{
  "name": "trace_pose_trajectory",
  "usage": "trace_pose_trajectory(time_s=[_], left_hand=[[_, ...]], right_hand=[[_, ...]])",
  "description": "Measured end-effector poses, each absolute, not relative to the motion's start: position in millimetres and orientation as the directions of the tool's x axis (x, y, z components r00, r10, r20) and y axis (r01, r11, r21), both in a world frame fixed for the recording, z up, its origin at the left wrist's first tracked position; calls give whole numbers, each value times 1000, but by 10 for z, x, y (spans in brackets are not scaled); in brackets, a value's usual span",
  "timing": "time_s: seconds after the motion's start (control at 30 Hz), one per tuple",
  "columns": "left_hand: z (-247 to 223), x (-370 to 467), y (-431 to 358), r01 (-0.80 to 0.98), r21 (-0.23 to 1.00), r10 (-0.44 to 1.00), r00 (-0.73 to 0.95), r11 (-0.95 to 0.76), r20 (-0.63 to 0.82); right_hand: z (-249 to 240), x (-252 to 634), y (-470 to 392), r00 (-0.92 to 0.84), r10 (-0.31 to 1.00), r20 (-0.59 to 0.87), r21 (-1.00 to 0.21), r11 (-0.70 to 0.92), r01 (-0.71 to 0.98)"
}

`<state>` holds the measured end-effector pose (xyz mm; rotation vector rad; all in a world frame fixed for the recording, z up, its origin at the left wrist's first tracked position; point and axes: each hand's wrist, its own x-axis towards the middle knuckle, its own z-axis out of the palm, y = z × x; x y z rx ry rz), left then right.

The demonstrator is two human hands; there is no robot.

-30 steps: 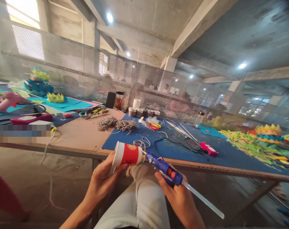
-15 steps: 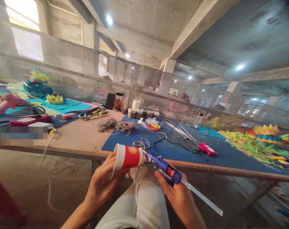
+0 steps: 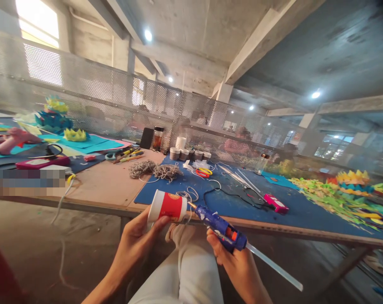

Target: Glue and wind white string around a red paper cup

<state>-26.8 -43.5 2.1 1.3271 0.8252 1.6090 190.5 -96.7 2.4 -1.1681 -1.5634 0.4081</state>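
Observation:
My left hand (image 3: 141, 238) is closed round a white paper cup (image 3: 171, 207) with a red band, held on its side over the table's front edge, its base facing right. In my right hand (image 3: 232, 257) is a blue glue gun (image 3: 221, 228), with a long clear glue stick (image 3: 275, 266) sticking out of its back. The gun's metal nozzle points at the cup's base and is very near it; whether they touch I cannot tell. Thin cord (image 3: 189, 194) hangs by the cup's base and lies in loops on the blue mat behind it.
On the blue mat (image 3: 242, 211) lie bundled cord (image 3: 153, 169), scissors (image 3: 203, 172), metal rods (image 3: 242, 179) and a pink power box (image 3: 276, 203). Paper scraps (image 3: 324, 200) heap at the right. A pink glue gun (image 3: 16, 139) lies left. Perforated panels stand behind; people sit beyond.
My left hand has turned the cup, so its open mouth shows less and the red band's emblem sits higher. The glue gun has shifted slightly right and down, away from the cup's base.

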Motion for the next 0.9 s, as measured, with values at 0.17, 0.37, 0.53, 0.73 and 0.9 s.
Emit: trace_pose_trajectory(time_s=[0.17, 0.37, 0.53, 0.73, 0.9], left_hand=[[47, -293, -342, -388, 888, 958, 38, -247, 283], [14, -315, -286, -408, 890, 967, 63, -201, 247], [37, -243, -319, -385, 902, 978, -10, -195, 207], [15, -191, -319, -402, 901, 982, 23, -162, 187], [-75, -294, -234, -401, 903, 981, 49, -154, 190]], right_hand=[[-45, 1950, -876, 169, 853, 494, -835, 411, 366], [-31, 2272, -719, 226, 747, 625, -712, 426, 559], [-30, 2685, -710, 303, 645, 702, -583, 275, 764], [-116, 2899, -444, 199, 665, 720, -436, 210, 875], [-187, 2770, 126, -73, 768, 637, -266, 308, 913]])
